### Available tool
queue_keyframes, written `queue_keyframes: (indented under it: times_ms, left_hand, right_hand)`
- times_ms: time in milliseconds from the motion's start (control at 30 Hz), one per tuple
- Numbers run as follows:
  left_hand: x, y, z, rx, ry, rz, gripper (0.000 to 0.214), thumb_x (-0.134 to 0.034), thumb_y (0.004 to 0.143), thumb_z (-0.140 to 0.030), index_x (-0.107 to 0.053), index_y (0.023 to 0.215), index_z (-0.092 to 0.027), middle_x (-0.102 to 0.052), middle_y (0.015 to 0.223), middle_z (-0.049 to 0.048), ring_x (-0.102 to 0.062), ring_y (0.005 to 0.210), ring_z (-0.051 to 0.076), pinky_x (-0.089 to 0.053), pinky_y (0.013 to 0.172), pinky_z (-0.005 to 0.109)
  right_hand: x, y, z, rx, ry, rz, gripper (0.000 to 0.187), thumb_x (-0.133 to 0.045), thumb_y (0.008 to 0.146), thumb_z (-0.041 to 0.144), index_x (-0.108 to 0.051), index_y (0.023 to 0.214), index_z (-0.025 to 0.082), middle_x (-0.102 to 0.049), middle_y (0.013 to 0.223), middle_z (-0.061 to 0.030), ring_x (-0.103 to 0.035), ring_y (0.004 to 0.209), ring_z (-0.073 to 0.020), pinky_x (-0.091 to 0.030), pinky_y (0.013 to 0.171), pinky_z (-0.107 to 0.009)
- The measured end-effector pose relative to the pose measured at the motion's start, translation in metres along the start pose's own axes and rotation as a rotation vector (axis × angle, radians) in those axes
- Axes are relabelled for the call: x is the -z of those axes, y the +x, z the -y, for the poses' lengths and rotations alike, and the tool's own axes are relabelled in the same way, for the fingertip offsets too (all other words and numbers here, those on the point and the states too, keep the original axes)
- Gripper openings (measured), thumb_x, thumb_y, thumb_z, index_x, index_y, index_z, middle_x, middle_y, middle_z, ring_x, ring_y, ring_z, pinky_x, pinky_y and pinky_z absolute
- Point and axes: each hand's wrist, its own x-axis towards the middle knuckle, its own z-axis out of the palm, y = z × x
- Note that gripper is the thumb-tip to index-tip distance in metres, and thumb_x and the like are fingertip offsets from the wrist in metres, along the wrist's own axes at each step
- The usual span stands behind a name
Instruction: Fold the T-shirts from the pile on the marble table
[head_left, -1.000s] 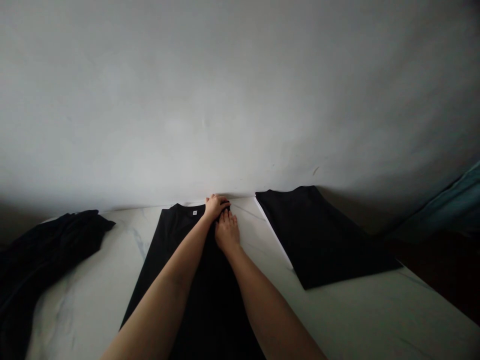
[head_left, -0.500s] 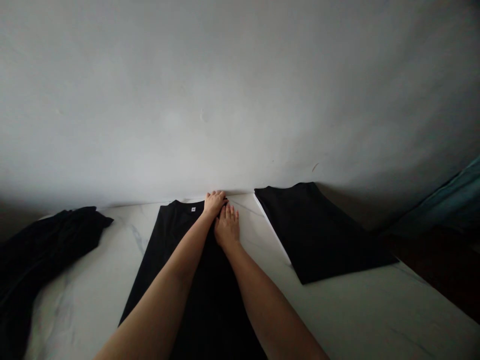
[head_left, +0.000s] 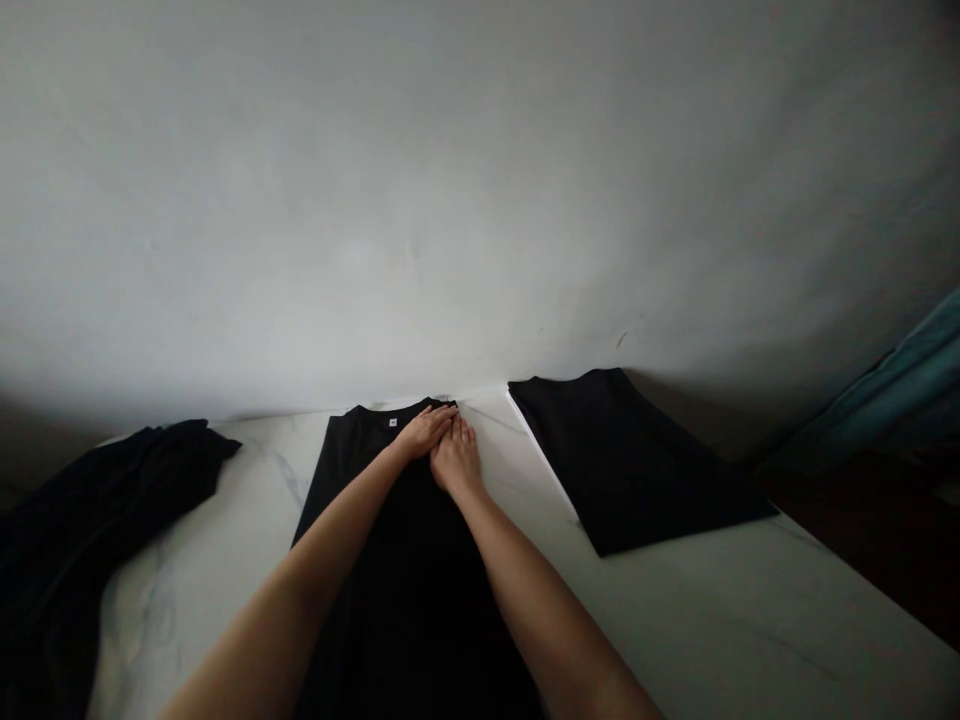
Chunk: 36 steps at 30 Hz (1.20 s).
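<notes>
A black shirt [head_left: 420,590] lies lengthwise in front of me, its neckline and small white label toward the wall. My left hand [head_left: 426,430] rests flat on the shirt's upper right part, fingers stretched toward the right shoulder. Beside it, my right hand [head_left: 457,455] lies flat along the shirt's right edge, fingers pointing at the wall. The fingertips of both hands meet or overlap near the shoulder corner. My forearms cover part of the shirt, and its near end runs out of view.
A flat, folded black garment [head_left: 637,460] with a white edge lies to the right. Another dark garment [head_left: 127,510] is heaped at the left. The marbled white table [head_left: 720,610] meets a pale wall [head_left: 450,200]. Teal fabric [head_left: 892,400] hangs at the far right.
My left hand has slid slightly down and left off the collar area and flattened. The right hand stays nearly in place. The view has shifted a little.
</notes>
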Motion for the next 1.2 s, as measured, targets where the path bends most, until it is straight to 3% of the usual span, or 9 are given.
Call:
queue_keyframes:
  times_ms: [133,233,400,500,600,800,967,1067,1200]
  left_hand:
    - [-0.005,-0.007,0.003,0.009,-0.001,0.015,0.047,-0.028,0.1,-0.021,-0.049,0.142,-0.016,-0.053,0.146,0.0111,-0.043,0.14,0.02,-0.03,0.118,0.046]
    - [-0.002,-0.005,0.001,0.011,0.016,0.033,0.048,-0.028,0.099,-0.019,-0.047,0.143,-0.018,-0.049,0.15,0.0101,-0.039,0.143,0.02,-0.027,0.12,0.047]
    - [0.003,-0.002,-0.005,0.029,0.051,0.11,0.05,-0.03,0.099,-0.027,-0.042,0.148,-0.019,-0.041,0.156,0.008,-0.031,0.147,0.02,-0.02,0.122,0.048]
    - [0.004,-0.002,-0.007,0.023,0.088,0.139,0.053,-0.03,0.1,-0.032,-0.037,0.151,-0.02,-0.036,0.158,0.0062,-0.027,0.148,0.02,-0.017,0.122,0.046]
    - [0.005,-0.001,-0.009,0.033,0.131,0.155,0.053,-0.028,0.1,-0.033,-0.036,0.152,-0.022,-0.034,0.159,0.0045,-0.026,0.149,0.019,-0.017,0.122,0.044]
    - [0.012,0.002,-0.023,0.046,0.276,0.125,0.05,-0.03,0.1,-0.028,-0.044,0.147,-0.024,-0.042,0.155,0.0049,-0.035,0.144,0.022,-0.022,0.12,0.045]
    - [0.016,-0.012,-0.06,0.093,0.311,0.115,0.048,-0.04,0.098,-0.031,-0.049,0.144,-0.02,-0.05,0.149,0.0126,-0.04,0.141,0.029,-0.026,0.117,0.051]
    - [0.015,-0.046,-0.087,-0.011,0.236,0.193,0.051,-0.041,0.099,-0.04,-0.046,0.146,-0.021,-0.041,0.155,0.0114,-0.033,0.145,0.03,-0.022,0.119,0.049]
    - [0.025,-0.116,-0.119,-0.128,0.107,0.256,0.058,-0.041,0.098,-0.049,-0.039,0.15,-0.023,-0.033,0.16,0.0115,-0.029,0.147,0.03,-0.022,0.119,0.049]
  right_hand:
    - [0.011,-0.005,0.004,-0.008,-0.025,0.073,0.057,-0.033,0.099,0.019,-0.031,0.15,-0.004,-0.026,0.158,-0.0249,-0.025,0.148,-0.0316,-0.019,0.121,-0.046]
    - [0.021,-0.029,0.005,-0.013,-0.034,0.153,0.065,-0.041,0.099,0.032,-0.028,0.152,-0.004,-0.022,0.159,-0.0241,-0.02,0.149,-0.0333,-0.018,0.121,-0.048]
    - [0.037,-0.125,-0.017,0.274,-0.051,0.201,0.068,-0.044,0.098,0.041,-0.03,0.153,0.003,-0.018,0.161,-0.0198,-0.014,0.151,-0.0292,-0.018,0.123,-0.048]
    - [0.052,-0.188,-0.033,0.388,-0.08,0.268,0.067,-0.047,0.096,0.03,-0.025,0.156,0.009,-0.014,0.163,-0.0147,-0.011,0.151,-0.0271,-0.02,0.123,-0.049]
    - [0.068,-0.226,-0.04,0.433,-0.1,0.324,0.074,-0.048,0.091,0.018,-0.018,0.158,0.012,-0.008,0.165,-0.0111,-0.006,0.152,-0.0255,-0.019,0.123,-0.048]
    - [0.078,-0.233,-0.036,0.428,-0.103,0.381,0.074,-0.047,0.089,0.015,-0.017,0.157,0.01,-0.009,0.165,-0.012,-0.005,0.152,-0.0253,-0.015,0.125,-0.048]
    - [0.076,-0.229,-0.037,0.439,-0.075,0.347,0.07,-0.046,0.093,0.021,-0.019,0.157,0.009,-0.014,0.164,-0.0141,-0.009,0.152,-0.0255,-0.016,0.124,-0.048]
    - [0.077,-0.229,-0.036,0.426,-0.056,0.343,0.066,-0.045,0.095,0.024,-0.024,0.156,0.009,-0.017,0.164,-0.0145,-0.012,0.152,-0.0264,-0.015,0.124,-0.048]
    - [0.082,-0.231,-0.036,0.415,0.019,0.329,0.061,-0.044,0.095,0.021,-0.031,0.154,0.011,-0.023,0.162,-0.0134,-0.016,0.151,-0.0258,-0.018,0.123,-0.05]
